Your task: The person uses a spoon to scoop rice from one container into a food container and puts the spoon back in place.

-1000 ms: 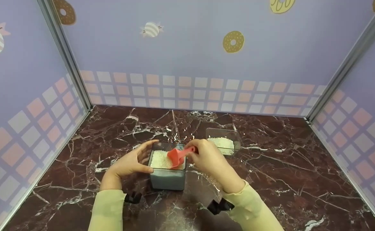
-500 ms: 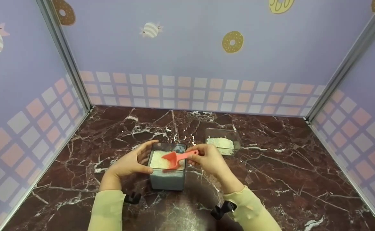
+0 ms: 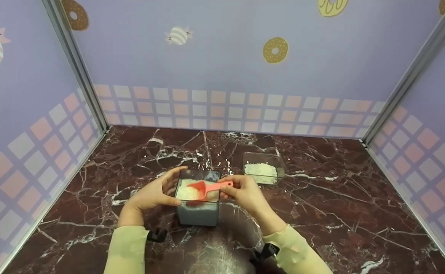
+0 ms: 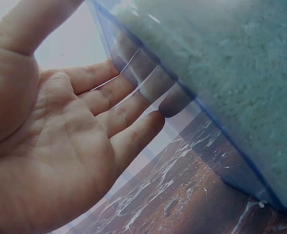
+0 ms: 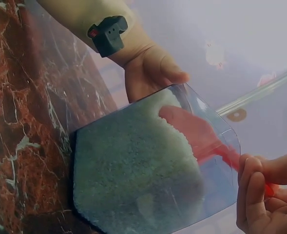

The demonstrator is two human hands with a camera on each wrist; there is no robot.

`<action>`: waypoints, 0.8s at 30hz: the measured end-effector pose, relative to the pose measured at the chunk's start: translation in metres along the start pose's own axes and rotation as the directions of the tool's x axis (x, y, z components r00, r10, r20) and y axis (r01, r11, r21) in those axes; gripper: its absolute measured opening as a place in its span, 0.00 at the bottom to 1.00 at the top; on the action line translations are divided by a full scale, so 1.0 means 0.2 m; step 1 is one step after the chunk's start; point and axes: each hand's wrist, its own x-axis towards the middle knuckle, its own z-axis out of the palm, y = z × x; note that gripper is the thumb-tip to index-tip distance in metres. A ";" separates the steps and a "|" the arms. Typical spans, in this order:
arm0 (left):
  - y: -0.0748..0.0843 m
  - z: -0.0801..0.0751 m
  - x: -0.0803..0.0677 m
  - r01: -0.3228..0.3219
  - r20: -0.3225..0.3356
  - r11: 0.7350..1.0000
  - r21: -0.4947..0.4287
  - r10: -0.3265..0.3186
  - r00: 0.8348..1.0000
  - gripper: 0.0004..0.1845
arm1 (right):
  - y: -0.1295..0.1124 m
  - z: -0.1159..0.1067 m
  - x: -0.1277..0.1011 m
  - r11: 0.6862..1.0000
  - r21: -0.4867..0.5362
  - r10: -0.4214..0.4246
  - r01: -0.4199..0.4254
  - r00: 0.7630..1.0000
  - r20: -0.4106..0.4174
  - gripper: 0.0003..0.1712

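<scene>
Clear plastic, square and nearly full of white grains, the tub [image 3: 198, 201] stands on the marble top [image 3: 321, 213] between our two hands in the head view. Our left hand [image 3: 152, 196] rests against its left wall with the fingers straight and the thumb along the near edge. Our right hand [image 3: 245, 192] pinches the handle of the red scoop [image 3: 207, 187], whose bowl lies level over the grains and carries a small load. Beyond the right hand sits a second clear tub [image 3: 264, 167], shallow, with a low layer of the same grains.

From the left wrist we see the palm [image 4: 50, 161] open and the fingertips [image 4: 148, 97] flat on the tub's wall [image 4: 148, 73], pressing, not curled round it.

From the right wrist the scoop's toothed front edge [image 5: 182, 131] sits above the grain surface inside the tub [image 5: 138, 185], and our fingers [image 5: 260, 190] grip the thin handle near its end.

We judge the full tub fairly heavy and its smooth walls slippery, so bracing it flat at the side suits it. The scoop looks light and stiff; its load would spill at a tilt, so the handle is the place to hold, kept level.
</scene>
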 end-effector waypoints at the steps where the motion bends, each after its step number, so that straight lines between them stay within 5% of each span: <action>1: 0.00 0.00 0.00 0.001 0.000 1.000 0.000 -0.001 1.000 0.58 | 0.00 0.00 0.00 1.000 0.011 -0.001 0.000 1.000 0.002 0.14; 11: 0.00 0.00 0.00 0.003 -0.007 1.000 -0.009 -0.003 1.000 0.58 | 0.05 -0.05 0.01 0.998 0.058 -0.024 0.023 1.000 0.015 0.16; 24: -0.02 -0.01 0.00 0.012 0.001 1.000 0.016 -0.012 1.000 0.57 | 0.10 -0.10 0.01 0.948 0.311 0.036 -0.060 0.996 0.083 0.20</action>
